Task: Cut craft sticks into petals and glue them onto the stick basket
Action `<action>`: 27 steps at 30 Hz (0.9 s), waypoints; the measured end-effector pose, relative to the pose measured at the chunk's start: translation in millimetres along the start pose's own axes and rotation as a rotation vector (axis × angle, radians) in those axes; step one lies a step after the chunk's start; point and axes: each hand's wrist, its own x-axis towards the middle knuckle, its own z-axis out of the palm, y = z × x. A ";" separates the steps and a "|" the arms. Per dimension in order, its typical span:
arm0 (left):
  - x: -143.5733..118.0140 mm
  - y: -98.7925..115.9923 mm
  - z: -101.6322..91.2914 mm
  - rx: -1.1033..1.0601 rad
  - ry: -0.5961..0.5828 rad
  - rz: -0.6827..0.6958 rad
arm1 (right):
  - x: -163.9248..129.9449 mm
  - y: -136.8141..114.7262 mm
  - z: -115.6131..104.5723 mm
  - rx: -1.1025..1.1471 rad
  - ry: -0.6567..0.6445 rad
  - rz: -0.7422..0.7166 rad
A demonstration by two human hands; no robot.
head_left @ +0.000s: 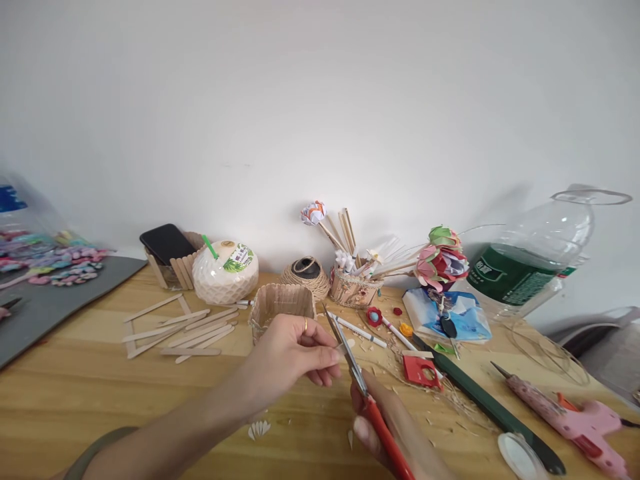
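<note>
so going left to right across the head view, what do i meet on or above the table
Gray mat → black phone → white coconut → left hand → red-handled scissors → paper flowers → pink glue gun

Craft workspace, wooden tabletop [75,393]. Twine ball [306,285] sits beyond the left fingers [324,359]; craft sticks [190,351] lie leftward, pink glue gun [567,421] rightward.

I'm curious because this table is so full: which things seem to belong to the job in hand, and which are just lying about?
Probably part of the job:
scissors in the right hand
small piece in the left hand, shape unclear
petal-shaped pieces

Probably just lying about:
phone
coconut
big bottle
keys
</note>
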 end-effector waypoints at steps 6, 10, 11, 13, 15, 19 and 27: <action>-0.5 1.4 -0.4 -0.002 0.002 -0.014 | 5.6 10.5 7.9 0.008 0.011 -0.014; -1.9 2.1 0.0 -0.002 -0.006 -0.021 | 2.2 17.0 11.3 -0.051 0.084 0.010; -2.4 2.3 0.3 -0.001 -0.008 -0.022 | 1.3 18.5 12.2 -0.059 0.095 0.009; -3.3 2.5 1.0 0.004 -0.006 -0.025 | 0.1 21.0 14.1 -0.059 0.096 -0.006; -3.8 2.8 1.5 0.011 -0.008 -0.021 | -0.3 22.6 15.8 -0.038 0.097 -0.018; -4.0 3.9 1.3 0.037 -0.011 -0.015 | 0.5 21.5 15.4 -0.012 0.118 -0.054; -5.1 5.4 0.5 0.034 -0.033 -0.062 | -5.8 14.7 5.3 -0.017 0.037 -0.066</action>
